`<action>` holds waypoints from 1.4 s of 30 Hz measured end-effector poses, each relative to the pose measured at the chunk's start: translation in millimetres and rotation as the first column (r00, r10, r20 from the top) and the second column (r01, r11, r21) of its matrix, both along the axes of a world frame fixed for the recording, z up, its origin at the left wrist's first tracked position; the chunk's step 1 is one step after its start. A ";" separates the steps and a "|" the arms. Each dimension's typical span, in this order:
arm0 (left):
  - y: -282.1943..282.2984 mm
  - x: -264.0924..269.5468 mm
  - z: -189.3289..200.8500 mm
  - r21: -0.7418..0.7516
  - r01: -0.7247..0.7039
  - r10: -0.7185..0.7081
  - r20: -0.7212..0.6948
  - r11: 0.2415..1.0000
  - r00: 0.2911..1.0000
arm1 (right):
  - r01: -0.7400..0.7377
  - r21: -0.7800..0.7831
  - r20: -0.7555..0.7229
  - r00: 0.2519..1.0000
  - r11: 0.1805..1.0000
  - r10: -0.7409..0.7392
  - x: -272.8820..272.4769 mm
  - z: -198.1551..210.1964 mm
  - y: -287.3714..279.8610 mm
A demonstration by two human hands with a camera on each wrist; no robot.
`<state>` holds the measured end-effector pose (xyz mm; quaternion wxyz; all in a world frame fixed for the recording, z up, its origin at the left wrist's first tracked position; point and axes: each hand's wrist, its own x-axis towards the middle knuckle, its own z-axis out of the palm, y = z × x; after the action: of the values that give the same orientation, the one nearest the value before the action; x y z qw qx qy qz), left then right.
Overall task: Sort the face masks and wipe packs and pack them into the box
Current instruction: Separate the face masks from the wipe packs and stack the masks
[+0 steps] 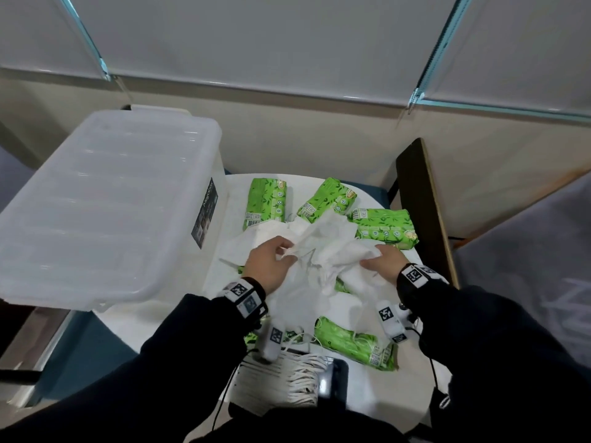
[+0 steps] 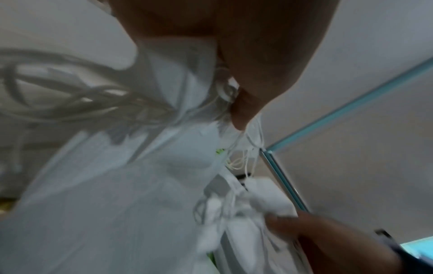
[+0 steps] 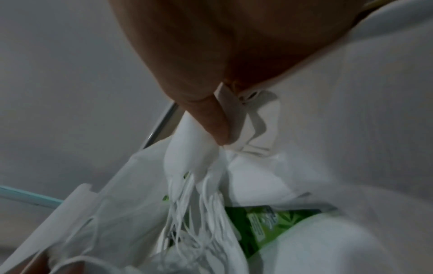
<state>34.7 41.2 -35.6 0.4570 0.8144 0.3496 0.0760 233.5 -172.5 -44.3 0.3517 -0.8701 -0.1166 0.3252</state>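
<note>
A tangled bunch of white face masks (image 1: 323,247) hangs lifted over the round white table (image 1: 425,385). My left hand (image 1: 271,260) grips its left side, my right hand (image 1: 380,260) pinches its right side. The left wrist view shows my fingers (image 2: 243,111) curled on mask cloth (image 2: 131,185) and ear loops. From the right wrist, a fingertip (image 3: 215,128) presses a folded mask (image 3: 192,157); loops dangle over a green wipe pack (image 3: 269,222). Green wipe packs lie behind (image 1: 267,203), (image 1: 329,199), (image 1: 383,227) and near me (image 1: 351,343). More white masks (image 1: 281,382) are stacked by my body.
A large translucent plastic box (image 1: 102,206) with its lid on stands at the table's left. A dark wooden chair back (image 1: 422,199) rises beyond the right edge. A black phone (image 1: 332,382) lies near the mask stack. A wall with blinds is behind.
</note>
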 end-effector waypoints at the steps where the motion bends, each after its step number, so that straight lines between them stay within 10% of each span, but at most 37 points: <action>1: -8.3 3.7 2.6 0.000 0.072 -0.072 0.025 0.997 0.997 | 0.015 0.004 0.016 1.000 1.000 -0.015 0.5 2.5 0.1; 5: -24.0 8.0 3.0 -0.028 0.375 -0.376 -0.013 0.927 0.927 | 0.097 0.039 0.064 0.993 0.994 -0.099 -0.7 14.8 -1.4; 9: 10.8 -16.6 -6.9 -0.026 0.068 -0.067 0.055 0.997 0.996 | 0.191 0.112 -0.016 0.982 0.975 -0.191 -4.1 20.8 -1.1; 14: 63.4 -59.8 -46.4 0.086 -0.209 0.224 -0.220 0.974 0.949 | 0.225 0.203 -0.024 0.974 0.953 -0.225 -9.5 34.8 -5.2; 18: 63.0 -70.1 -70.4 -0.052 -0.045 0.010 -0.539 0.998 0.842 | 0.272 0.306 -0.012 0.959 0.912 -0.282 -12.0 49.0 -11.6; 24: 64.1 -62.2 -63.0 0.126 0.239 -0.091 -0.683 0.963 0.725 | 0.309 0.416 -0.106 0.950 0.855 -0.292 -13.0 66.0 -14.9; 33: 68.6 -68.4 -40.5 0.080 0.101 -0.034 -0.594 0.992 0.803 | 0.512 0.603 -0.336 0.858 0.611 -0.388 -31.6 84.3 -21.6; 42: 40.8 -90.5 -27.9 0.095 0.023 0.043 -0.637 0.995 0.770 | 0.687 0.355 -0.695 0.647 0.634 -0.313 -83.9 48.1 -7.0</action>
<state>-55.8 82.0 -63.4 0.2707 0.8111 0.4842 -0.1854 149.7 -179.4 3.8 0.7011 -0.5687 0.1603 0.3991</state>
